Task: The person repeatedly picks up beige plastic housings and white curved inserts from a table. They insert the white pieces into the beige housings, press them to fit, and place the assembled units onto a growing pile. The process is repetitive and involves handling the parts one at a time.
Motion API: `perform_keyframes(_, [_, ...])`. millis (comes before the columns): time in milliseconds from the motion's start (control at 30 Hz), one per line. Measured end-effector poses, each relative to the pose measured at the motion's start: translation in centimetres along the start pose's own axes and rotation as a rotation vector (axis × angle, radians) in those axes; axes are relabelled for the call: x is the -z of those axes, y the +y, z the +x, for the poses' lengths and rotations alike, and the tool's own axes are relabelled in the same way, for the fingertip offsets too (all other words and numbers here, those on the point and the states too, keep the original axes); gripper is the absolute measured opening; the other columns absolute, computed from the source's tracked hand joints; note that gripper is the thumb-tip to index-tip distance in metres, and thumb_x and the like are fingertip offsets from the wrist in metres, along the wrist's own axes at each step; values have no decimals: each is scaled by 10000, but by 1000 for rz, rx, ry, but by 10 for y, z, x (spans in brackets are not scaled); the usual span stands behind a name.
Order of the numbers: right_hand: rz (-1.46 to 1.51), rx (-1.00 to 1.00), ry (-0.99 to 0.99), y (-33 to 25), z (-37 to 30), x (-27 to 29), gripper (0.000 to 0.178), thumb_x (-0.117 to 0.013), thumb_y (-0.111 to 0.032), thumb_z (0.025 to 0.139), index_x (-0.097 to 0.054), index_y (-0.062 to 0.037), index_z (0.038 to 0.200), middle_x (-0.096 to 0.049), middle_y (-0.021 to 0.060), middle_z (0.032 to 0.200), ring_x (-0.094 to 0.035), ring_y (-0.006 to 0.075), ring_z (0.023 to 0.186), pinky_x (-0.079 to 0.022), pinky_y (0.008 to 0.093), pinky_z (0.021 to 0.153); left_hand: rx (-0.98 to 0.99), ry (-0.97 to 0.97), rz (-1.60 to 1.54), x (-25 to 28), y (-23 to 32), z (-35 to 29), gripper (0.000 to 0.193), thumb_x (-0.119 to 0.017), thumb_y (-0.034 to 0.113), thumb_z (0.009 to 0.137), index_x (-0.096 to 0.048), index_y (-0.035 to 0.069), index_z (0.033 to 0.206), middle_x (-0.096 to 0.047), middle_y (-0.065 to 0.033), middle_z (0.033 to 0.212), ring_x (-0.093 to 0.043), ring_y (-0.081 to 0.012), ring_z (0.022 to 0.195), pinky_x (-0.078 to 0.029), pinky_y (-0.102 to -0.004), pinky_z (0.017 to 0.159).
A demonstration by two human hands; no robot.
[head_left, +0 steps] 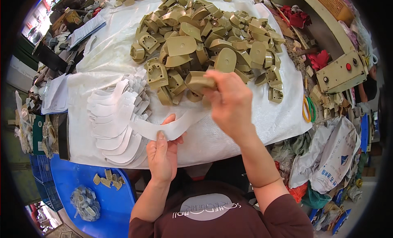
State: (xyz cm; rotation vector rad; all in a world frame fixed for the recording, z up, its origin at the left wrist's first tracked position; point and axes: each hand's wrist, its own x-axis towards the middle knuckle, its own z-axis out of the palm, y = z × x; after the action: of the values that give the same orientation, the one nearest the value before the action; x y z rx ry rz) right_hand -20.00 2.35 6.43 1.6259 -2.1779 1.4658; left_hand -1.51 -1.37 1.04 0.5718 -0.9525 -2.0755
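Observation:
Between the thumb and fingers of my left hand (161,154) is a curved white strip (180,126), thin like paper or film. Its right end bends up beneath my right hand (234,105); whether they touch I cannot tell. My right hand is closed on an olive-green plastic part (198,81), hollow and rounded, slightly blurred and held at the near edge of a heap of similar plastic parts (182,45). Left of my left hand lies a fanned stack of white curved strips (110,125), which the held strip partly overlaps.
A white sheet (110,60) covers the table. Beyond its right edge stand a control box (344,72) with a red button and green and yellow rings (310,109). A blue tub (65,184) at lower left holds a plastic bag and several small pieces. Bags (327,156) crowd the right.

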Motion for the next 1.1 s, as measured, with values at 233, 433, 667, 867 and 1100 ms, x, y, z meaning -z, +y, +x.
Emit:
perform_keyframes(233, [632, 14, -71, -2, -37, 15, 437, -655, 95, 772, -522, -47, 1164, -590, 131, 1141, -564, 218, 1049, -490, 313, 846, 7, 28, -7, -1, -1, -9, 395, -432, 209, 994, -474, -51, 1289, -563, -123, 1196, -502, -131, 934, -409, -286, 815])
perform_keyframes(433, [550, 143, -1, -31, -78, -6, 434, -638, 140, 726, -505, -69, 1082, -592, 173, 1099, -612, 304, 882, -528, 352, 717, 56, 15, -95, -13, -7, -23, 376, -441, 192, 989, -481, -59, 1267, -553, -144, 1221, -520, -177, 1078, -416, -329, 931])
perform_keyframes(667, [482, 347, 104, -19, -89, -24, 470, -622, 150, 688, -522, -66, 1094, -584, 155, 1083, -570, 304, 908, -522, 385, 732, 81, -74, -118, -20, 0, -33, 407, -406, 198, 998, -438, -89, 1285, -486, -217, 1309, -497, -266, 1203, -410, -382, 1012])
perform_keyframes(867, [476, 335, 97, -17, -90, -21, 468, -632, 146, 671, -533, -61, 1079, -584, 152, 1069, -559, 303, 906, -523, 388, 737, 52, -95, -24, -26, 2, -34, 416, -400, 211, 998, -444, -94, 1277, -493, -219, 1305, -506, -266, 1193, -413, -383, 1010])
perform_keyframes(1100, [231, 347, 139, -21, -87, -18, 430, -696, 37, 651, -550, -116, 1026, -624, 70, 1016, -523, 236, 825, -403, 390, 687, -5, -52, 126, -24, -1, -40, 434, -389, 223, 996, -440, -101, 1279, -513, -213, 1279, -525, -267, 1166, -411, -386, 998])
